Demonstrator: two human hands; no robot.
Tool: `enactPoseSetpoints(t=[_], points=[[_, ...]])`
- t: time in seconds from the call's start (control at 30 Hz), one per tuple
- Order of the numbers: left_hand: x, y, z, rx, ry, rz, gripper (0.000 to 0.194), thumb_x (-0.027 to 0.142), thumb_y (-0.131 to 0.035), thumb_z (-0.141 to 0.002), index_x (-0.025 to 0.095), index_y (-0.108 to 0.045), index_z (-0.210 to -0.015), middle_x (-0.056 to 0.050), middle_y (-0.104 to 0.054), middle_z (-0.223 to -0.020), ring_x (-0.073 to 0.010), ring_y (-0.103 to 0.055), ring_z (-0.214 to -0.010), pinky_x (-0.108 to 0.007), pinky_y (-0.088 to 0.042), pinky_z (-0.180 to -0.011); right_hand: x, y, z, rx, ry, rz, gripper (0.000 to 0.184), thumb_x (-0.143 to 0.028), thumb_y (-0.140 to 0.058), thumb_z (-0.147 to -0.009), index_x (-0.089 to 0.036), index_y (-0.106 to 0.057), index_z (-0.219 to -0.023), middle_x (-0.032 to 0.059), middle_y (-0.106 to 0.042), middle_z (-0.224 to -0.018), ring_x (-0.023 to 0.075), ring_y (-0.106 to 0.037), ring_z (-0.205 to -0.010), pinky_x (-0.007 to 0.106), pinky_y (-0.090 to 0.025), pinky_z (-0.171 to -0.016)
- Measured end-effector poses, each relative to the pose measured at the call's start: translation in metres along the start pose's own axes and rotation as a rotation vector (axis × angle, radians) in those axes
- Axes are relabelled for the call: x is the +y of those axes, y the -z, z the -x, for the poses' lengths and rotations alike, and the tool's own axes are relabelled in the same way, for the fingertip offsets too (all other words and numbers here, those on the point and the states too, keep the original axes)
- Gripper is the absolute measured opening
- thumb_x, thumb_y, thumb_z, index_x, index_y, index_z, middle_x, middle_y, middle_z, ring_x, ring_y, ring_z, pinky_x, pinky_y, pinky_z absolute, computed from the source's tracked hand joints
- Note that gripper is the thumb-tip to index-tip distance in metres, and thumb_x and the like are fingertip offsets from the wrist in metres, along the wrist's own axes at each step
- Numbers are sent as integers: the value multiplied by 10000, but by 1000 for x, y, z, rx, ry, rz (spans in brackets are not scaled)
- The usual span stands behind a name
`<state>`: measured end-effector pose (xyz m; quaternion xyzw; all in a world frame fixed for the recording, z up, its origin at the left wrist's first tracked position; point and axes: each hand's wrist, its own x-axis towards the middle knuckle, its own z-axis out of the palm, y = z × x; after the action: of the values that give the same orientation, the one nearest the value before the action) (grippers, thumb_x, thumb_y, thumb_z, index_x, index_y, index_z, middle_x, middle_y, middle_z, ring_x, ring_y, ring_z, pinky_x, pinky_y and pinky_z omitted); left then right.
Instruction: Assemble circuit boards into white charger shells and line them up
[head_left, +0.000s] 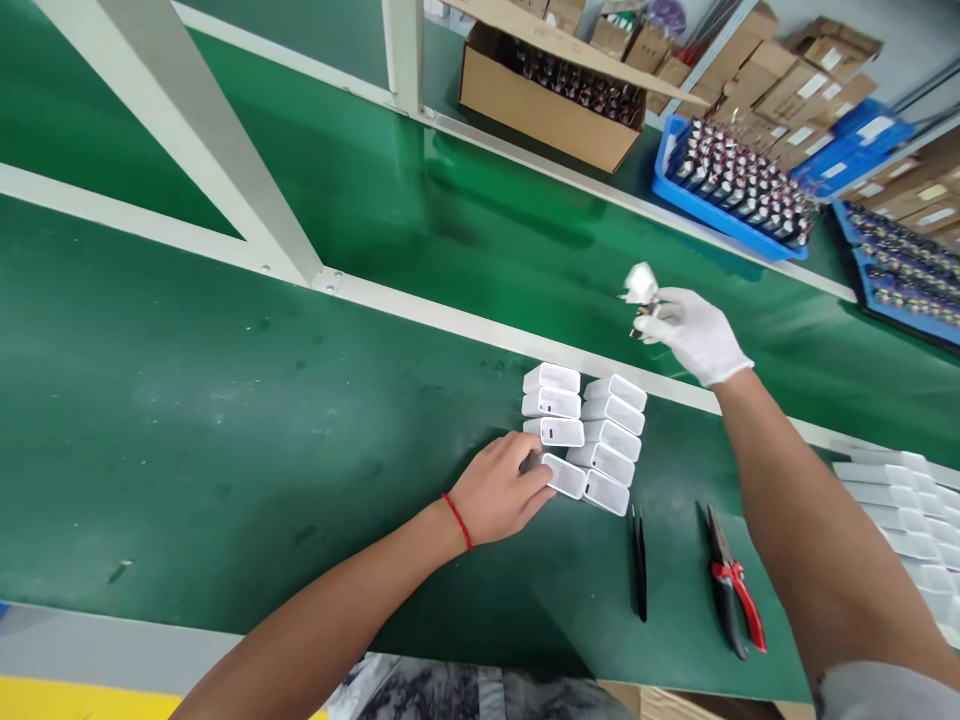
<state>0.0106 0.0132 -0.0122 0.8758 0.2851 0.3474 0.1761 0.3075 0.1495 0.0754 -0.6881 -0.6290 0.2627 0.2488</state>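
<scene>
My bare left hand (pixel 501 487), with a red cord at the wrist, grips a white plastic case (pixel 564 476) between thumb and fingers. That case stands at the near end of two rows of similar open white cases (pixel 613 440) on the green bench. Farther up and to the right, my gloved right hand (pixel 690 328) is raised over the green back area. Its fingers are closed on a small white part with dark and yellow bits (pixel 641 287); its exact kind is unclear.
Black tweezers (pixel 639 565) and red-and-black pliers (pixel 730 590) lie right of the cases. More white cases (pixel 900 510) are stacked at the right edge. A blue tray (pixel 739 235) and a cardboard box (pixel 547 100) of wired parts stand on the back shelf. A metal post (pixel 187 130) rises at left.
</scene>
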Motion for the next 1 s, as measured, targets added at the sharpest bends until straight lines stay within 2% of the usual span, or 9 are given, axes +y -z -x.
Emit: enactPoseSetpoints(t=[0.2, 0.33, 0.47, 0.57, 0.63, 0.7, 0.8, 0.9, 1.0], points=[[-1, 4, 0, -81, -26, 47, 152, 259, -580, -924, 175, -588, -797, -86, -579, -990, -196, -596, -860, -323, -547, -750, -23, -14, 89, 100, 14, -505, 625, -822, -553, -706, -299, -630, -1040, 46, -697, -1003, 256, -701, -949, 447, -578, -859], [7, 15, -3, -312, 19, 96, 107, 278, -637, -881, 179, -597, -895, -59, -599, -948, -198, -639, -818, -322, -553, -719, -36, -28, 139, 101, -37, -823, 569, -757, -733, -613, -293, -681, -938, 29, -715, -965, 233, -703, -929, 383, -593, -827], [23, 32, -8, -577, 142, 151, 507, 315, -753, -782, 183, -525, -1215, -91, -595, -1167, -210, -666, -785, -352, -562, -677, -42, -33, 178, 7, -47, -1008, 495, -528, -876, -576, -254, -683, -941, 7, -690, -840, 155, -664, -653, 255, -537, -513], [29, 39, -9, -717, 161, 273, 816, 283, -801, -720, 198, -372, -1409, -135, -507, -1393, -190, -681, -800, -353, -575, -724, -42, -36, 199, -116, 29, -1059, 503, -558, -835, -643, -215, -696, -983, -4, -657, -757, 94, -531, -412, 222, -371, -325], [29, 37, -7, -762, 128, 351, 805, 226, -768, -737, 213, -359, -1430, -149, -442, -1490, -172, -689, -825, -333, -573, -760, -40, -39, 210, -153, 60, -1072, 482, -592, -799, -688, -197, -711, -948, 3, -652, -756, 66, -466, -343, 221, -307, -294], [29, 33, -4, -757, 108, 395, 683, 192, -739, -756, 216, -432, -1366, -137, -447, -1505, -155, -689, -826, -311, -564, -774, -40, -41, 219, -137, 66, -1066, 416, -567, -791, -714, -194, -707, -876, 16, -665, -784, 51, -440, -315, 223, -278, -285], [33, 24, -1, -694, 200, 360, 540, 229, -767, -755, 206, -507, -1227, -81, -613, -1302, -156, -679, -783, -294, -543, -721, -45, -45, 232, -82, 4, -1009, 340, -470, -803, -734, -203, -683, -906, -12, -635, -634, 61, -395, -287, 225, -249, -286], [38, 16, 4, -592, 324, 210, 528, 309, -817, -735, 188, -509, -1146, -49, -653, -1107, -186, -682, -783, -298, -518, -663, -52, -52, 245, -38, -156, -913, 462, -426, -828, -724, -188, -651, -1080, -70, -524, -463, 74, -352, -287, 217, -208, -301], [39, 10, 10, -497, 315, 126, 584, 378, -843, -721, 175, -492, -1141, -69, -632, -1122, -201, -690, -807, -309, -517, -664, -55, -63, 252, -71, -267, -915, 492, -440, -816, -729, -183, -640, -1109, -68, -540, -496, 61, -329, -287, 216, -185, -316]])
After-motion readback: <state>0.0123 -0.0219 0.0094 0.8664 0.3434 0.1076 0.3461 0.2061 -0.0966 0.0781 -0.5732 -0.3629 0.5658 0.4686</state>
